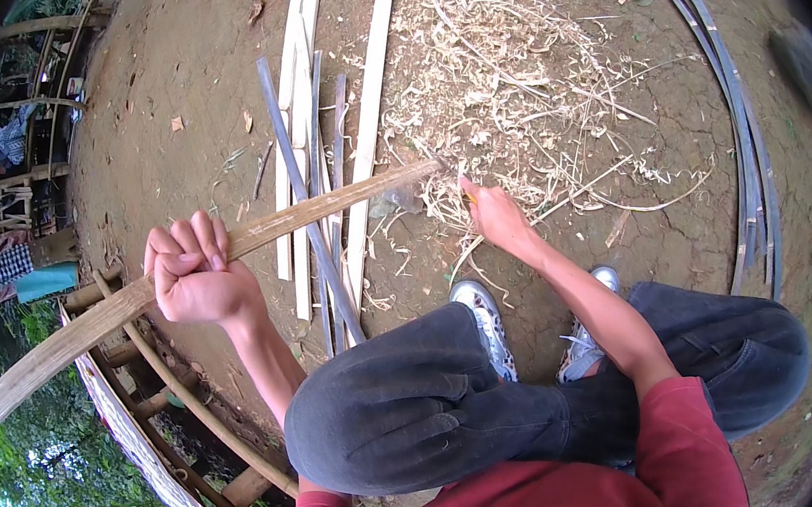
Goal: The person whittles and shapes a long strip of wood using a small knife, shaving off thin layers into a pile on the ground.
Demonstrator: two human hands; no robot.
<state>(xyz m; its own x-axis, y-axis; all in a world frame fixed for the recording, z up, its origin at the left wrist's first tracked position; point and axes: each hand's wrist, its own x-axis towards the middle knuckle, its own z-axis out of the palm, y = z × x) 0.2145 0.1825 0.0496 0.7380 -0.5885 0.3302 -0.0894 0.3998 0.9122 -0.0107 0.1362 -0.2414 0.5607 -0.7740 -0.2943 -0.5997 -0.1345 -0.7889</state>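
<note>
A long, weathered bamboo strip [331, 207] runs slantwise from the lower left to the middle of the head view. My left hand [203, 276] is closed around it, fingers curled over and palm side up. At the strip's far end, my right hand [502, 220] is closed, with a small yellow bit [469, 199] showing at its fingers. What it grips is mostly hidden, and I cannot make out its kind. A dark spot marks the strip's end beside these fingers.
Curly pale shavings [506, 75] cover the ground ahead. Several pale slats [368, 129] and dark strips [307, 197] lie under the bamboo strip. Long dark strips [740, 131] curve along the right, near a stone [803, 63]. A bamboo-pole structure [198, 410] stands at left.
</note>
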